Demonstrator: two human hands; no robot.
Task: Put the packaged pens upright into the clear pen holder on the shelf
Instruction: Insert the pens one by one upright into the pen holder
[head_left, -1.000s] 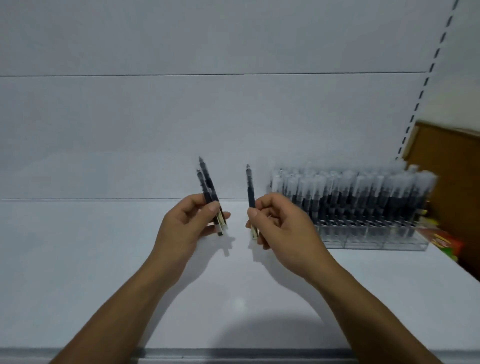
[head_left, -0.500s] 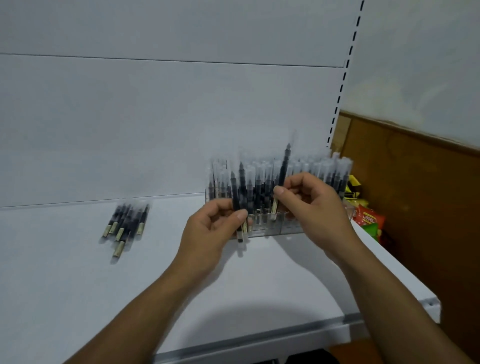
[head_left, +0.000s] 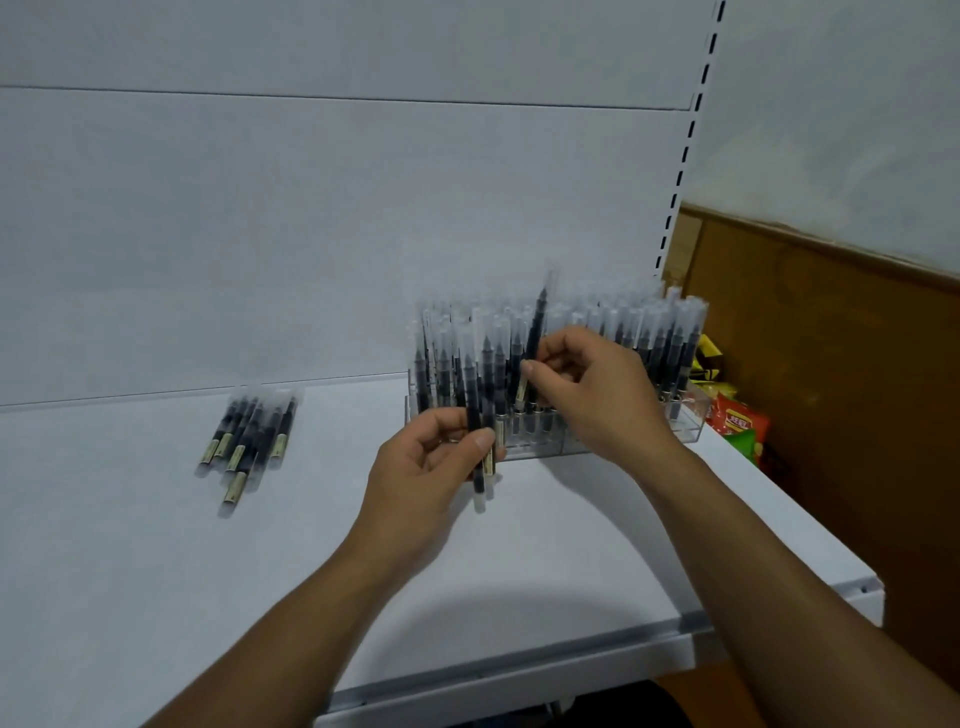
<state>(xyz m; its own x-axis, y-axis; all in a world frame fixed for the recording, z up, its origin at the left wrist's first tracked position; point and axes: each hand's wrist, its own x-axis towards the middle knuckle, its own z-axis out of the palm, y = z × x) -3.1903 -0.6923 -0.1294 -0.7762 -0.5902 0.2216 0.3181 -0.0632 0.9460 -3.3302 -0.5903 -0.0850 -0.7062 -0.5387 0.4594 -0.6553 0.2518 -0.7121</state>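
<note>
A clear pen holder (head_left: 688, 423) stands at the back right of the white shelf (head_left: 156, 545), packed with several upright packaged black pens (head_left: 639, 332). My right hand (head_left: 592, 395) pinches one packaged pen (head_left: 536, 332) upright over the holder's front left rows. My left hand (head_left: 426, 467) grips two packaged pens (head_left: 477, 415) upright just in front of the holder's left end. A loose pile of packaged pens (head_left: 249, 434) lies flat on the shelf to the left.
The shelf's front edge (head_left: 519, 670) runs below my forearms, and its right end stops near a slotted upright (head_left: 680, 171). Beyond that end are a brown wooden panel (head_left: 831, 364) and colourful snack packets (head_left: 735, 421).
The view has swung from the bare shelf towards the holder. Both hands came up to the holder, and my right hand's pen now stands over the front left rows.
</note>
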